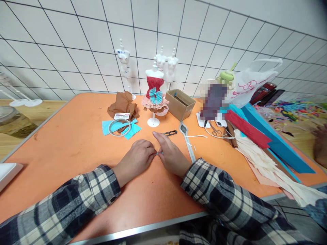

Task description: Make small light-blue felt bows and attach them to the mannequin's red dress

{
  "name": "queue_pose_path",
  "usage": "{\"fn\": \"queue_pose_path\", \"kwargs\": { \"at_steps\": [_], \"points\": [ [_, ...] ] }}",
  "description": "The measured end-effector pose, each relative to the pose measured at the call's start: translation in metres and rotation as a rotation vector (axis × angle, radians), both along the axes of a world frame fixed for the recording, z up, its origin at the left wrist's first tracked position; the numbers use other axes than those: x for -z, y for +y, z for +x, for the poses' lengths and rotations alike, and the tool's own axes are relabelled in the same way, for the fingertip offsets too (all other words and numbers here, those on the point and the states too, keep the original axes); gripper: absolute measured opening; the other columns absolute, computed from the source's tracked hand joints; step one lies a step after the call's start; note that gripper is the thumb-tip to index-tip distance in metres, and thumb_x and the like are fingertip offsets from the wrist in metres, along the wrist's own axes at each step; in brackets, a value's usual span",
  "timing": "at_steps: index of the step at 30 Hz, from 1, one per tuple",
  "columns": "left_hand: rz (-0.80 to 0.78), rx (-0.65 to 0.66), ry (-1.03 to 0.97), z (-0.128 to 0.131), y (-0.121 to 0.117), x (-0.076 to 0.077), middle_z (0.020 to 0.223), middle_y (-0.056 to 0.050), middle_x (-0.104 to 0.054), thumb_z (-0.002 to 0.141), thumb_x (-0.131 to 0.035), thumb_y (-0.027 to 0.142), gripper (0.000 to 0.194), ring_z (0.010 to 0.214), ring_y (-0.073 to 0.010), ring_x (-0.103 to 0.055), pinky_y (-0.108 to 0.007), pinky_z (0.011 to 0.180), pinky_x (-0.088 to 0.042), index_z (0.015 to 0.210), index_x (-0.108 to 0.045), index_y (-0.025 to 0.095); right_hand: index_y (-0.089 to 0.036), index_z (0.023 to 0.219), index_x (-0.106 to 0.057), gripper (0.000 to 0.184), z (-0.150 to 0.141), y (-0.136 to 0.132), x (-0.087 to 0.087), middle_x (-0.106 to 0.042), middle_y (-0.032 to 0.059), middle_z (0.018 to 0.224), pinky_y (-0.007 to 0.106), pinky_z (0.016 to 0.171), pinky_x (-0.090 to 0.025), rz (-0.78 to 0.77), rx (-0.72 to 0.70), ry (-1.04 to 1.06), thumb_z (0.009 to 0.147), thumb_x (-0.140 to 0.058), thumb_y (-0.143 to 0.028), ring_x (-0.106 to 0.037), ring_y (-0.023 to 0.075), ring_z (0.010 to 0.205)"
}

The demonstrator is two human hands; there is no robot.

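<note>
My left hand (139,157) and my right hand (171,154) meet fingertip to fingertip over the orange table. Between them they pinch a tiny piece of blue crepe paper (160,153), mostly hidden by the fingers. Just beyond my hands stands a small white dress form (153,72) in a red crepe-paper top, with a blue bow and a ruffled pink skirt. A black thread snipper (170,133) lies behind my right hand. To the left, a roll of clear tape (119,127) rests on blue paper pieces (134,129), beside crumpled brown paper (123,104).
Behind are several bare white dress forms (125,63) and a cardboard box (180,103). A grey zipper strip (189,146) runs past my right wrist. Scissors (216,131), folded crepe paper (249,129) and a plastic bag (251,83) lie right. Another person's hand (320,144) shows at the right edge.
</note>
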State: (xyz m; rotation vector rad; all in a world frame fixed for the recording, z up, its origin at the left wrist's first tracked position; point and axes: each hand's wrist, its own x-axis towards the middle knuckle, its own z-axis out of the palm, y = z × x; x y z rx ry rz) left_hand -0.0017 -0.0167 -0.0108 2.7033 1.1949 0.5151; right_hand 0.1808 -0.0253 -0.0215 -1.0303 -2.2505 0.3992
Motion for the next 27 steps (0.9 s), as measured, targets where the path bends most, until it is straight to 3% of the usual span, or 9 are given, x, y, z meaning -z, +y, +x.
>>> {"fn": "queue_pose_path", "kwargs": {
  "at_steps": [6, 9, 12, 17, 24, 27],
  "points": [
    [-0.055, 0.033, -0.089, -0.0011, -0.0011, -0.001, 0.094, -0.007, -0.064, 0.087, -0.053, 0.017, 0.015, 0.095, -0.0219, -0.057, -0.038, 0.088, -0.046, 0.087, -0.068, 0.019, -0.028, 0.154, 0.0, 0.088, -0.0002, -0.0003, 0.002, -0.031, 0.0148, 0.148, 0.045, 0.098, -0.05, -0.019, 0.002, 0.063, 0.083, -0.044, 0.0, -0.045, 0.0243, 0.128],
    [-0.089, 0.031, -0.119, -0.0032, -0.005, -0.0046, 0.105, -0.009, -0.063, 0.084, -0.058, 0.023, 0.02, 0.105, -0.025, -0.054, -0.041, 0.095, -0.042, 0.102, -0.065, 0.018, -0.029, 0.153, 0.001, 0.085, 0.001, -0.0022, 0.001, -0.028, 0.015, 0.149, 0.046, 0.099, -0.049, 0.037, -0.025, 0.068, 0.085, -0.043, -0.001, -0.039, 0.0256, 0.133],
    [-0.104, 0.029, -0.088, -0.0051, -0.0072, -0.0078, 0.114, -0.009, -0.061, 0.084, -0.059, 0.034, 0.032, 0.111, -0.0276, -0.051, -0.051, 0.103, -0.032, 0.114, -0.062, 0.021, -0.03, 0.153, 0.0, 0.084, 0.0026, -0.0035, 0.0008, -0.023, 0.0155, 0.152, 0.047, 0.099, -0.049, 0.084, -0.047, 0.035, 0.087, -0.043, -0.002, -0.043, 0.026, 0.131],
    [-0.049, -0.017, -0.026, -0.006, -0.005, -0.0054, 0.108, -0.005, -0.062, 0.09, -0.052, 0.033, 0.021, 0.115, -0.0273, -0.049, -0.063, 0.108, -0.011, 0.102, -0.069, 0.028, -0.032, 0.153, -0.003, 0.08, 0.0036, -0.0041, 0.0013, -0.023, 0.015, 0.154, 0.047, 0.097, -0.051, 0.084, -0.051, -0.001, 0.09, -0.043, -0.004, -0.051, 0.0244, 0.124],
    [-0.009, -0.021, -0.018, -0.0061, -0.0018, -0.0027, 0.104, -0.004, -0.064, 0.09, -0.054, 0.027, 0.016, 0.109, -0.0258, -0.053, -0.061, 0.108, -0.016, 0.095, -0.07, 0.028, -0.032, 0.153, -0.004, 0.079, 0.0029, -0.0052, -0.0016, -0.024, 0.0142, 0.153, 0.046, 0.098, -0.051, 0.07, -0.045, -0.002, 0.09, -0.043, -0.004, -0.051, 0.0247, 0.125],
    [-0.005, 0.055, -0.003, -0.0057, -0.0015, -0.0072, 0.098, -0.004, -0.066, 0.091, -0.054, 0.025, 0.017, 0.102, -0.0232, -0.056, -0.052, 0.105, -0.027, 0.09, -0.071, 0.026, -0.033, 0.153, -0.005, 0.079, 0.0022, -0.0049, -0.0012, -0.025, 0.014, 0.152, 0.044, 0.096, -0.051, 0.043, -0.035, 0.018, 0.089, -0.042, -0.003, -0.05, 0.0242, 0.125]
  ]
}}
